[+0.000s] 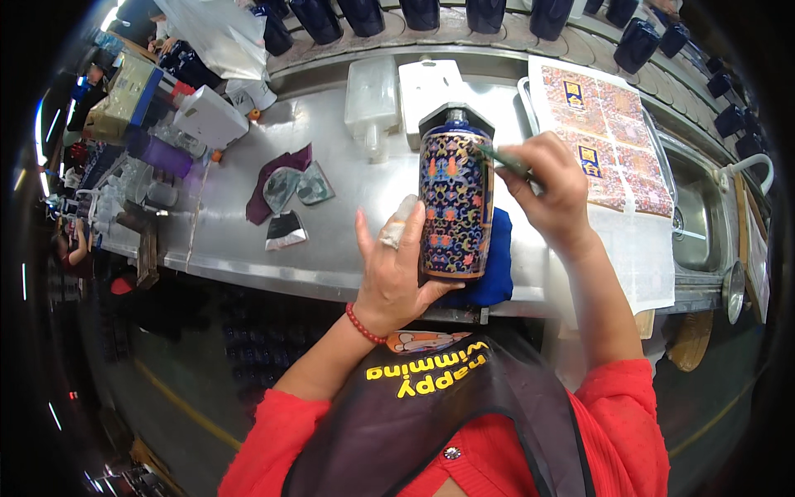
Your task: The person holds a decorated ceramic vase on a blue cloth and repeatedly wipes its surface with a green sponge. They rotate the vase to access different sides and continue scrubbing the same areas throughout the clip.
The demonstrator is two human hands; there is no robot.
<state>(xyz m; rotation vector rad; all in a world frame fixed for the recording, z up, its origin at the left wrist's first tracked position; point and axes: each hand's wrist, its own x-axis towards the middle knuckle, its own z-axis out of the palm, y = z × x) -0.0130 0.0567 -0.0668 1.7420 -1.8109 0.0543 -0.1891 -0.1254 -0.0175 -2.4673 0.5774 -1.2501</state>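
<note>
A dark blue bottle point(455, 207) with a colourful floral pattern lies in front of me, its neck pointing away. My left hand point(392, 261) grips its lower left side, thumb at the base and a pale wrapping on one finger. In my right hand point(551, 186) is a slim green pointed tool point(503, 159), pinched between the fingers. Its tip is at the upper right edge of the bottle, by the shoulder; whether it touches cannot be seen. Behind the neck is a dark, angular support point(480, 121). A blue cloth point(498, 265) is bunched beside the bottle's base.
Patterned label sheets point(609, 157) lie to the right, before a metal sink point(700, 219). On the steel table point(331, 248) are cloth scraps point(286, 186), a clear plastic container point(371, 95) and a white box point(426, 83). Dark blue bottles point(364, 15) line a conveyor at the back.
</note>
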